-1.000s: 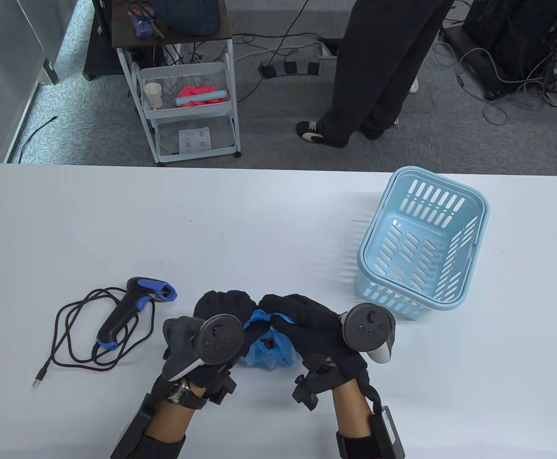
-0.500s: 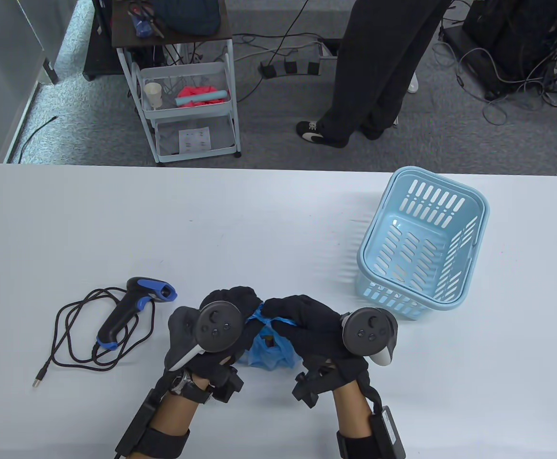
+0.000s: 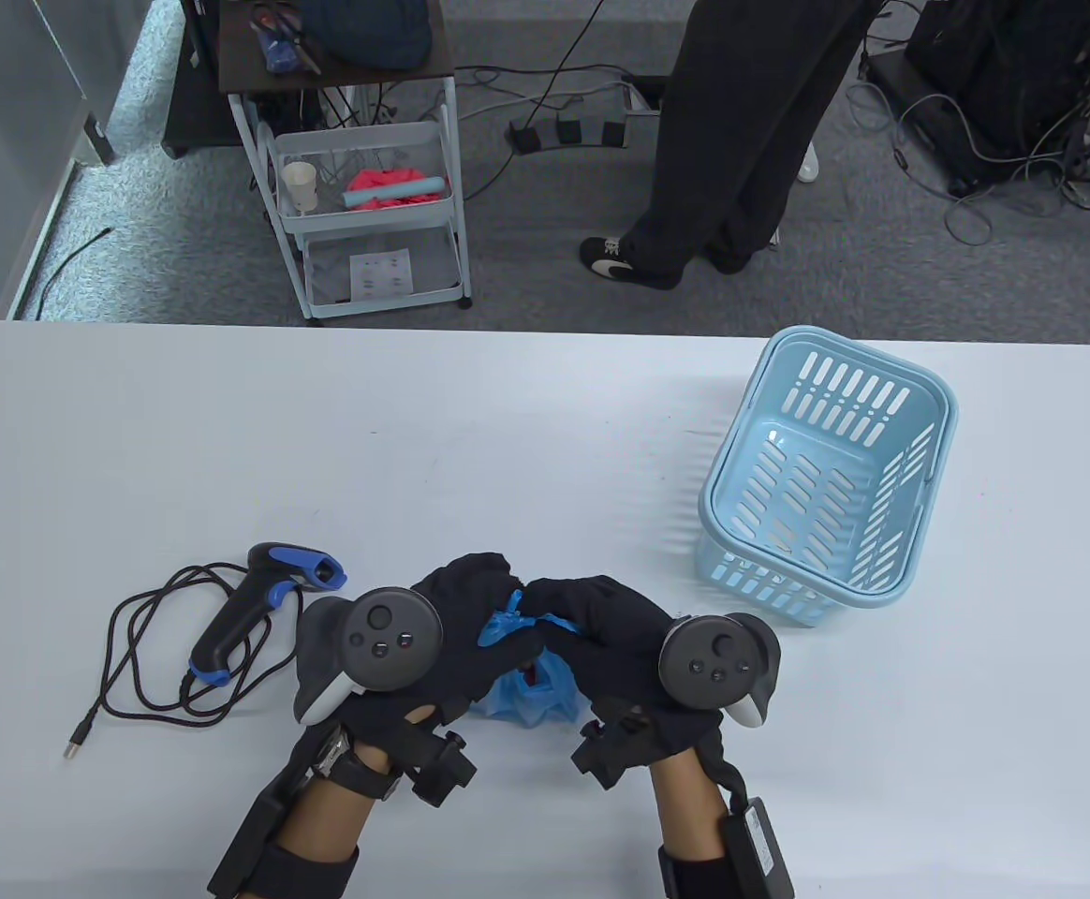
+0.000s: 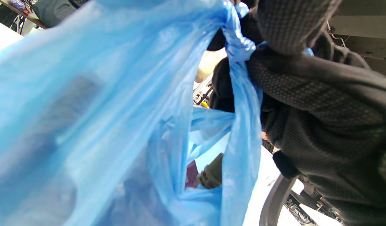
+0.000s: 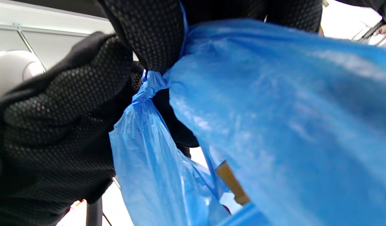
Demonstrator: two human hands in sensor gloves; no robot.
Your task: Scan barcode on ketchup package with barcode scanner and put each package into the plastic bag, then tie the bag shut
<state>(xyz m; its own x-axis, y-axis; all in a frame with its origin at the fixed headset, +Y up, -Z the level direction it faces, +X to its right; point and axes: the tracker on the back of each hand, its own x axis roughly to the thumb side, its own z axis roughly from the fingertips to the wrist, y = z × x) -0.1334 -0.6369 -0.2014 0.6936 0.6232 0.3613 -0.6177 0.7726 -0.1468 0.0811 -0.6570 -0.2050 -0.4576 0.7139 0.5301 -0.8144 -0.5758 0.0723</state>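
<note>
A blue plastic bag [image 3: 531, 695] sits on the table near the front edge, between my two hands. My left hand [image 3: 475, 618] and my right hand [image 3: 568, 609] both pinch the bag's twisted handles [image 3: 506, 626] above it. The left wrist view shows the handles crossed at a twist [image 4: 240, 51], with a ketchup package [image 4: 208, 174] visible through the bag's mouth. In the right wrist view my fingers [image 5: 155, 40] grip the bag [image 5: 274, 110] at its twisted handle. The black and blue barcode scanner [image 3: 259, 604] lies on the table to the left of my left hand.
The scanner's dark cable [image 3: 147, 655] is coiled at the table's left. A light blue basket [image 3: 826, 487] stands at the right. Beyond the table are a white cart [image 3: 362, 187], a standing person's legs [image 3: 723, 140] and floor cables.
Both hands have shifted slightly left and closer together over the bag. The left hand has rolled, its tracker moving left, while the handles stay pinched.
</note>
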